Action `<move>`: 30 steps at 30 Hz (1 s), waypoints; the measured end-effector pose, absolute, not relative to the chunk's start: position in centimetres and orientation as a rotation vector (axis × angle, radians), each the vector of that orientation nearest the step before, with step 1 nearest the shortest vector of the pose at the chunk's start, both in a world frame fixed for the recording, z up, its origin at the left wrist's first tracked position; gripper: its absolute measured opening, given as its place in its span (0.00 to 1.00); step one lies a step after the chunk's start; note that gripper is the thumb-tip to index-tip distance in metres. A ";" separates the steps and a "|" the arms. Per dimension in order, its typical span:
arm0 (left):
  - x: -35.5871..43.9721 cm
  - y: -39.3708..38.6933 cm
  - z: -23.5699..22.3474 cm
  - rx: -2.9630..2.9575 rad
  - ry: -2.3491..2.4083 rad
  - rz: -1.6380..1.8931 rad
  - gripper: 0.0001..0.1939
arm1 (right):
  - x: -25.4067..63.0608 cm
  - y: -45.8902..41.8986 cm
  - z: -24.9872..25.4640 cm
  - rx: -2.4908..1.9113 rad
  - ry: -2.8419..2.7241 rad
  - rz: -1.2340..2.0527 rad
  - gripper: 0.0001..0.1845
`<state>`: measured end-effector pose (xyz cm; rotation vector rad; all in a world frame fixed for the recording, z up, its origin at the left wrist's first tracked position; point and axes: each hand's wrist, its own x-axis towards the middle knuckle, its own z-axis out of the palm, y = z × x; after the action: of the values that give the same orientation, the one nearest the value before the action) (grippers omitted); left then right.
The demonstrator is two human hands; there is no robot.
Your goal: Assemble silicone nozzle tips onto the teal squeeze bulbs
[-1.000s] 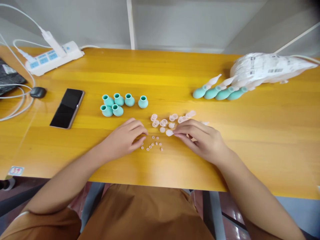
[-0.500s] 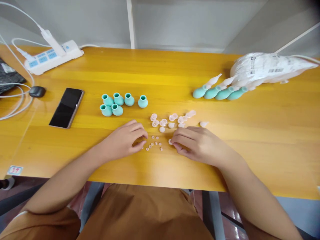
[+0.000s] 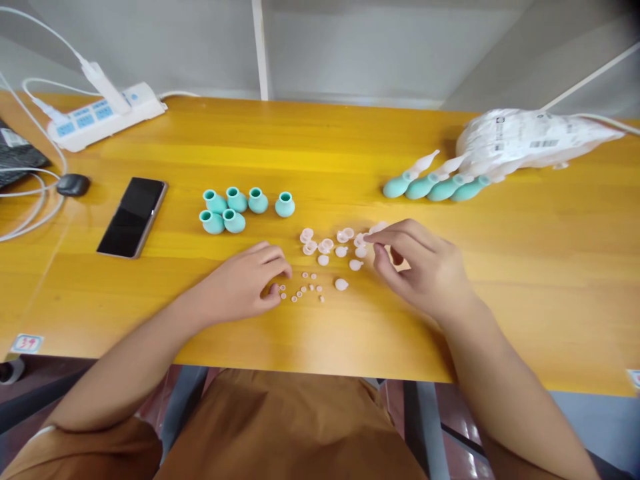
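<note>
Right hand (image 3: 425, 270) has left one pale piece (image 3: 341, 285), grip released (desk sticker (image 3: 27, 343) reads "34").

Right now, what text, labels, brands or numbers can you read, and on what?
"3", then a 4 or 9, unclear: desk sticker, left.
Too small or blurred: print on white package, power strip, black package's label.
Cut off, unreadable: right-edge sticker.
</note>
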<state>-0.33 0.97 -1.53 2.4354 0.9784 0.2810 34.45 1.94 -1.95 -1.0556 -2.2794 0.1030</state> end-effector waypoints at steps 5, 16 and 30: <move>-0.9 1.2 -1.4 2.452 0.999 0.219 0.19 | 34.9 2.3 -1.9 -1.202 -2.289 0.070 0.15; -1.1 1.2 -1.2 2.456 0.982 0.185 0.18 | 35.0 2.8 -2.9 -1.195 -2.383 0.243 0.13; -1.0 1.1 -1.1 2.428 0.963 0.191 0.08 | 34.3 2.9 -3.6 -1.149 -2.310 0.263 0.12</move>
<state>-1.03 1.13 -1.09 2.4276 0.9632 0.1913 34.29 2.92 -3.64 -1.1488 -2.3097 0.2627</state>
